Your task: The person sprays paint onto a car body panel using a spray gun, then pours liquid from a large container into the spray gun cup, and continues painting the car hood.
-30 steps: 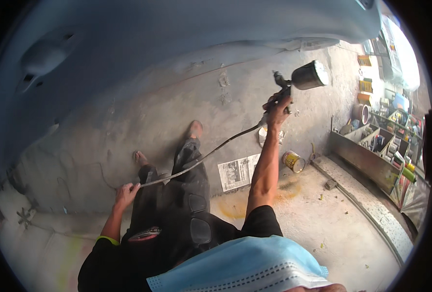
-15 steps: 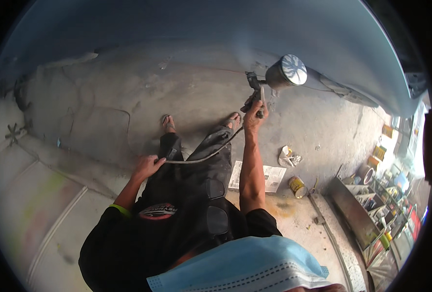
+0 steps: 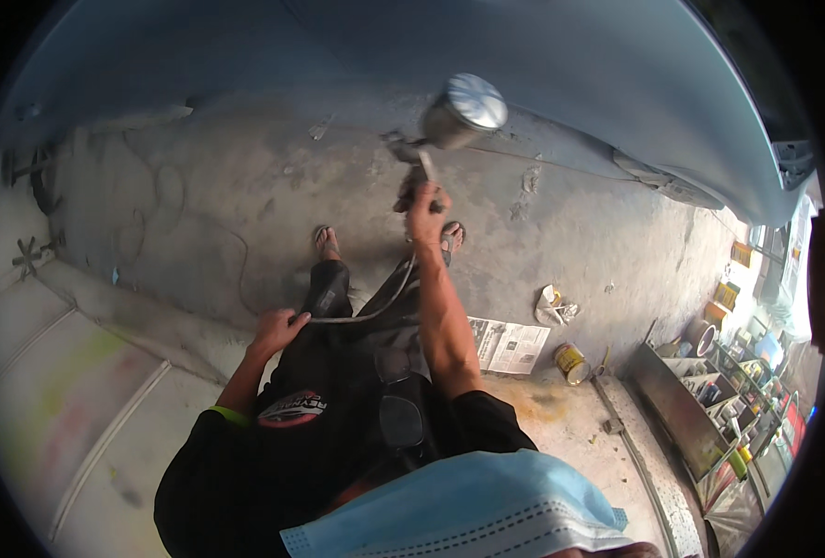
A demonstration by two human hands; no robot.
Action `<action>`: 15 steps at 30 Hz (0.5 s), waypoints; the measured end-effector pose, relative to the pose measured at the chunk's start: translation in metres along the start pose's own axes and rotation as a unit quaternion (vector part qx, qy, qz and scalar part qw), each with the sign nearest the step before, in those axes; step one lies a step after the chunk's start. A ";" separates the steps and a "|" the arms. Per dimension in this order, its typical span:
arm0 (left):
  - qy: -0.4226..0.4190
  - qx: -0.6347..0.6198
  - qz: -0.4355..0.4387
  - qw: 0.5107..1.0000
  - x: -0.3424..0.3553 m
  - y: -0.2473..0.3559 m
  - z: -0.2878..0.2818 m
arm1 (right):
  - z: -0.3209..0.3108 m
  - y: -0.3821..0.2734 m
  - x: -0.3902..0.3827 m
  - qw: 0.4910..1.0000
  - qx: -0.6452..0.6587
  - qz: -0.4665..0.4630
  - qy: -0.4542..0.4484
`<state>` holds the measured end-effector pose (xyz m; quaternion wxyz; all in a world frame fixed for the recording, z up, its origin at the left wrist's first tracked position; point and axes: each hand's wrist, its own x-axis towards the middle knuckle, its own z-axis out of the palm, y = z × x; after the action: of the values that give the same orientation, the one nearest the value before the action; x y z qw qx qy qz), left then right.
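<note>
At twelve o'clock, the right hand (image 3: 426, 217) has its grip closed around the spray gun (image 3: 451, 123), whose cup overlaps the blue-grey panel (image 3: 356, 51). At eight o'clock, the left hand (image 3: 278, 331) clamps the hose (image 3: 356, 319). The panel looks already coloured; which part is finished or remaining, I cannot tell.

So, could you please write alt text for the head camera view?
A person's right hand grips a spray gun before a curved blue-grey panel; the left hand holds a hose. Newspaper and a yellow can are on the floor.
</note>
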<state>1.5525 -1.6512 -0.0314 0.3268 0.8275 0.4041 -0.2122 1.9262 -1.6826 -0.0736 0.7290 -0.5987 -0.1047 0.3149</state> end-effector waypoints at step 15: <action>-0.055 0.058 0.074 0.994 0.083 0.119 -0.009 | -0.335 -0.122 0.074 0.949 0.046 -0.033 0.310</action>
<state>1.6975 -1.6557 -0.0319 0.3146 0.8598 0.3101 -0.2561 2.2022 -1.9196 -0.0630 0.7622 -0.6288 0.1214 0.0944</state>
